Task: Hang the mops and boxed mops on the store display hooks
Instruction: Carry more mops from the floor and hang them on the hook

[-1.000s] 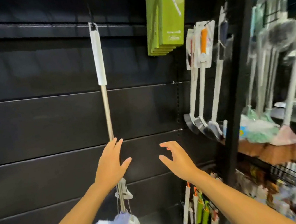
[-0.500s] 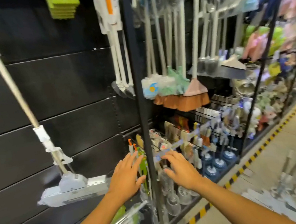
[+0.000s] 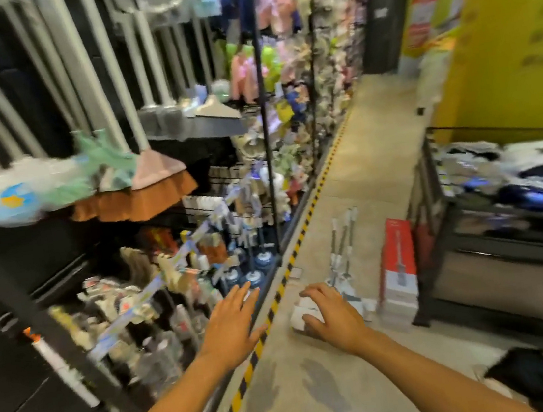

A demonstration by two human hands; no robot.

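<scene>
I am reaching toward the loose mops [image 3: 338,264], which are lying on the floor [image 3: 322,389] just ahead of my right hand [image 3: 329,312], their pale heads nearest me and their thin poles pointing away down the aisle. I am judging them light but awkward: long, stiff, head-heavy, with hinged plastic parts that could flop, so I am planning to take a pole a little above the head, where it should balance. Just beyond and to the right of that hand, the red box [image 3: 398,258] is leaning upright against a black rack [image 3: 430,205]; the cardboard looks rigid and smooth, best clasped round its narrow middle. Both my hands are spread, holding nothing. My right is hovering over one white mop head, though I cannot tell whether it is touching. My left hand [image 3: 232,321] is floating over the striped tape [image 3: 276,303] at the foot of the shelves [image 3: 169,281]. Up to my left, brooms [image 3: 156,183] are hanging.
</scene>
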